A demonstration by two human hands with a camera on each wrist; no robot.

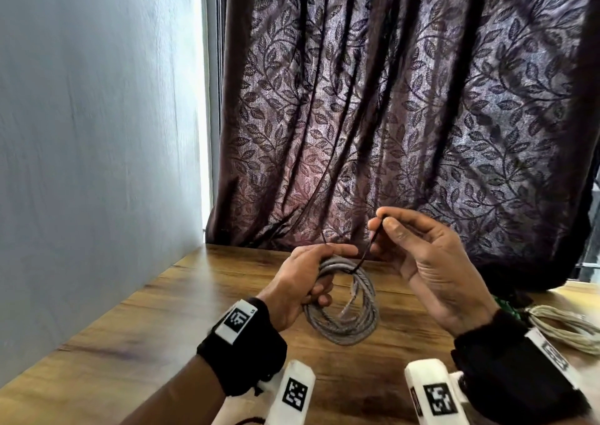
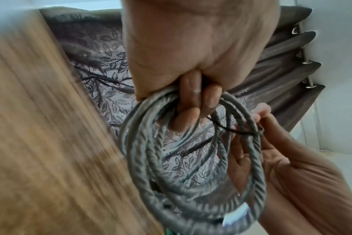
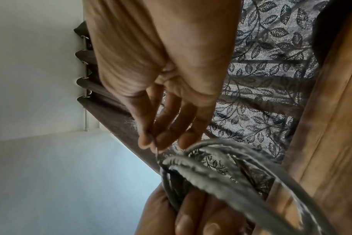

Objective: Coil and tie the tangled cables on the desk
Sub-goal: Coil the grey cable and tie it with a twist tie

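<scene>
A grey twisted cable (image 1: 352, 322) is wound into a round coil and held upright above the wooden desk (image 1: 136, 333). My left hand (image 1: 302, 278) grips the coil's upper left side, fingers curled through the loops (image 2: 193, 103). A thin dark tie string (image 1: 367, 251) runs around the top of the coil. My right hand (image 1: 418, 255) pinches one end of that string between thumb and forefinger, raised above the coil, its other fingers loosely spread. In the right wrist view the fingertips (image 3: 151, 143) pinch the string just above the cable (image 3: 221, 173). The string's other end pokes up by my left thumb.
A pale cream cable bundle (image 1: 565, 330) lies on the desk at the far right, beside something green (image 1: 506, 307). A dark leaf-patterned curtain (image 1: 389, 116) hangs behind the desk, and a pale wall (image 1: 91, 165) stands on the left.
</scene>
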